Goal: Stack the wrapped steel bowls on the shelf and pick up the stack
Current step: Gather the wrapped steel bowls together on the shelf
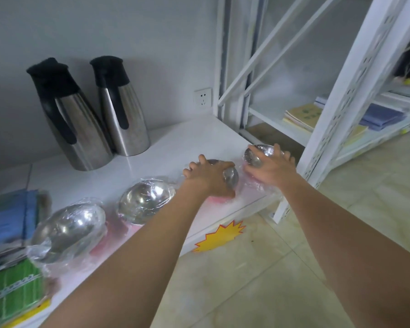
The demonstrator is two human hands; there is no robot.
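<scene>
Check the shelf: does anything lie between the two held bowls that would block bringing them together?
Nothing visible does. The left hand grips one bowl, the right hand the end bowl; only crumpled wrap lies between them.

a pale grey wall (128, 31) carries a white power socket (202, 99). to the right stands a white metal rack (355, 95) holding booklets (303, 117). the floor (258, 280) is glossy beige tile under soft, even light.

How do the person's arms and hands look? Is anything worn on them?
Both forearms are bare as far as the picture shows; no sleeve is in view. The left hand and the right hand have no glove. I see no watch, bracelet or ring, though the picture is a little blurred.
</scene>
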